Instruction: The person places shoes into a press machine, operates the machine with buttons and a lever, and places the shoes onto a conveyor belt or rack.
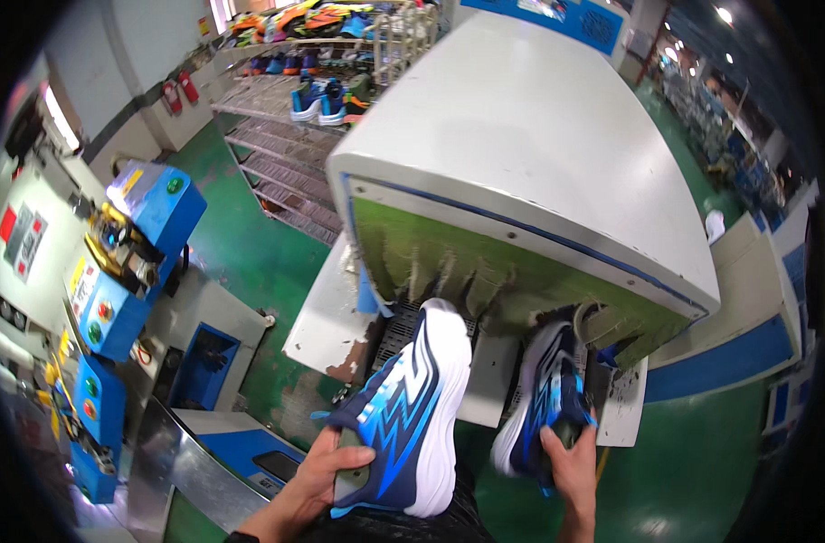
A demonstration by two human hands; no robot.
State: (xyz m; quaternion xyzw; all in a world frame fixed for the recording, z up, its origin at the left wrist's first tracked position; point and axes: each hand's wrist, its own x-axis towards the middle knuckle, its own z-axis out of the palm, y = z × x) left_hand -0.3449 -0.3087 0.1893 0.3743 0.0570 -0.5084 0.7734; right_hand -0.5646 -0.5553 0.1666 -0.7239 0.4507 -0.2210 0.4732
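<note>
My left hand (324,468) grips a blue and white athletic shoe (419,414) at its ankle opening, around a dark green shoe last (353,461). That shoe lies on its side, white sole to the right, toe towards the machine. With my right hand (570,455) I hold a second, similar shoe (545,400) by the heel end; its toe is at the ragged green curtain (521,271) of a white tunnel machine (514,115). Both shoes are over or beside the machine's two conveyor openings, where a perforated belt (395,336) shows at the left one.
Behind the machine on the left stands a metal rack (277,108) with shoes and uppers. Blue machines (158,210) with green and red buttons line the left side, near a metal edge (202,475). Two fire extinguishers (180,94) are by the wall. Green floor (691,448) shows at right.
</note>
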